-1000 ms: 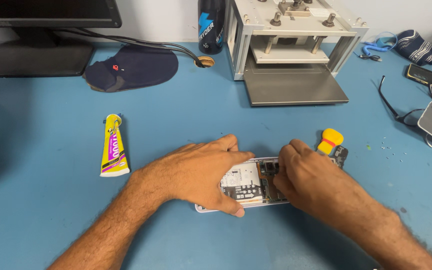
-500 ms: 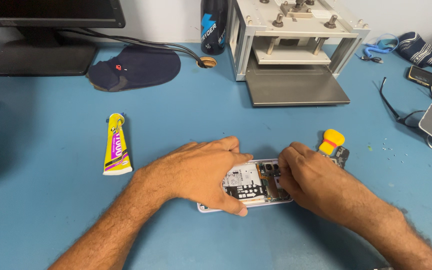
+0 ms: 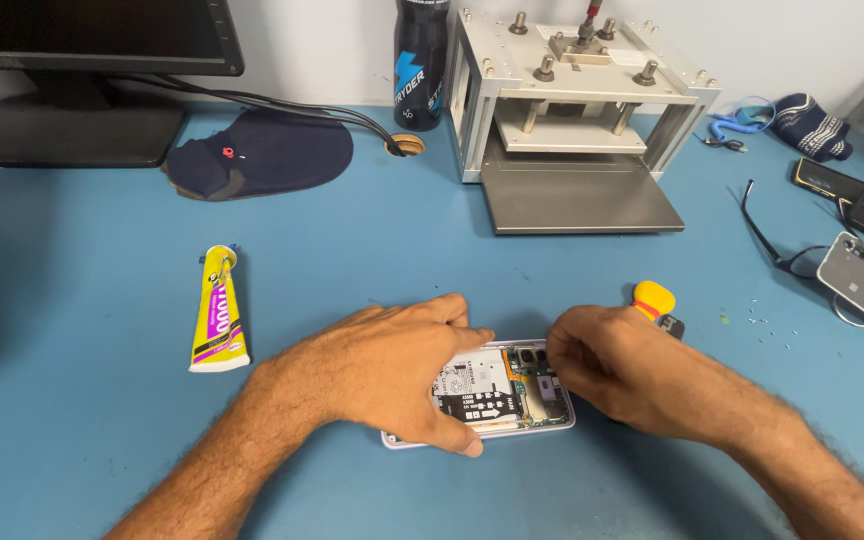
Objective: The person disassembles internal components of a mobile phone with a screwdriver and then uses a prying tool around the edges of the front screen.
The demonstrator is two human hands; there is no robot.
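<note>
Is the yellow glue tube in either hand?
No, the yellow glue tube lies alone on the blue table, left of both hands.
</note>
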